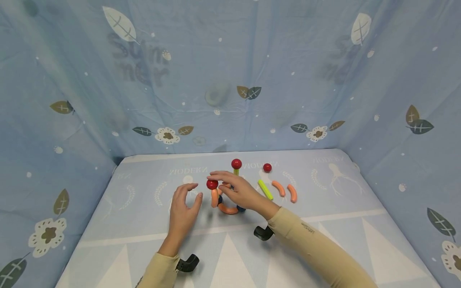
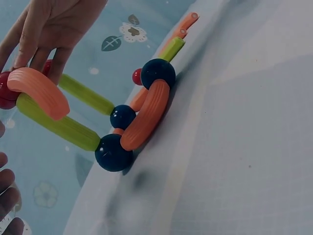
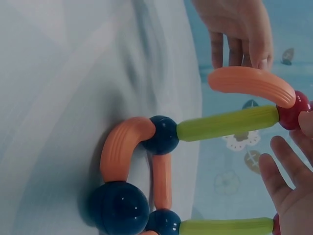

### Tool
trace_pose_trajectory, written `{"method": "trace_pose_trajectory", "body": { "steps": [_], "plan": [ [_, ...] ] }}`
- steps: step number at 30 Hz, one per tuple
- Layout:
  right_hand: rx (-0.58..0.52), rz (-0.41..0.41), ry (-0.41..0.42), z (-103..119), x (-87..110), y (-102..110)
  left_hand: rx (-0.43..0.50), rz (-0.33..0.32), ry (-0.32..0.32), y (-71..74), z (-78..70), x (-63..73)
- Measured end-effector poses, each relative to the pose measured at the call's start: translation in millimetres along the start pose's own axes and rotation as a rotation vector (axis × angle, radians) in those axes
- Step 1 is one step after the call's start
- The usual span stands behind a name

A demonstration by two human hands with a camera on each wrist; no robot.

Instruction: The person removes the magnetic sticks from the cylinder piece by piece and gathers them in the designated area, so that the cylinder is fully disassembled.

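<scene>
Between the hands stands a frame of ball-and-stick toy pieces: dark blue balls on the table, joined by curved orange sticks, with upright green sticks topped by red balls. My right hand holds the nearer red ball between fingertips and thumb. From that ball a curved orange stick sticks out, hanging downward in the head view. My left hand is left of the frame, apart from it, thumb and fingers spread with nothing between them. Farther back, another red ball caps a second upright green stick.
Right of the frame lie a loose red ball, a green stick and two curved orange sticks. Black camera mounts hang at both wrists. A patterned blue curtain encloses the table's back and sides.
</scene>
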State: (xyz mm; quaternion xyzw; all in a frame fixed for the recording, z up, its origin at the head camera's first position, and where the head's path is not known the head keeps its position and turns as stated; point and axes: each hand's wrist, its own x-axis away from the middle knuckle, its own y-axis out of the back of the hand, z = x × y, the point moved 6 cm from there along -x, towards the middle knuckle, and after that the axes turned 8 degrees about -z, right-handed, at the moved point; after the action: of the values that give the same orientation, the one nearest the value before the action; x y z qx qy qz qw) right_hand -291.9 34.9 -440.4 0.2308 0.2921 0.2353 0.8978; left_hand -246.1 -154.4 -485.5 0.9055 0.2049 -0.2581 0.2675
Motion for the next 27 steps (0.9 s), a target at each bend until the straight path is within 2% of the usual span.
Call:
{"method": "trace_pose_trajectory", "body": {
  "steps": [7,14,22,27],
  "plan": [
    [0.020,-0.006,-0.018,0.4,-3.5,-3.1,-0.005,0.002,-0.001,-0.1,1.0,1.0],
    [0.045,-0.051,-0.010,4.0,-5.4,-1.6,0.008,0.004,0.017,0.8,2.6,0.6],
    [0.063,-0.101,-0.057,-0.3,-7.2,-1.6,0.119,0.017,-0.023,0.6,-0.6,-2.1],
    [0.042,-0.123,-0.077,-2.2,-7.8,-2.2,0.131,0.025,-0.055,-1.3,-4.3,-2.6]
  ]
}}
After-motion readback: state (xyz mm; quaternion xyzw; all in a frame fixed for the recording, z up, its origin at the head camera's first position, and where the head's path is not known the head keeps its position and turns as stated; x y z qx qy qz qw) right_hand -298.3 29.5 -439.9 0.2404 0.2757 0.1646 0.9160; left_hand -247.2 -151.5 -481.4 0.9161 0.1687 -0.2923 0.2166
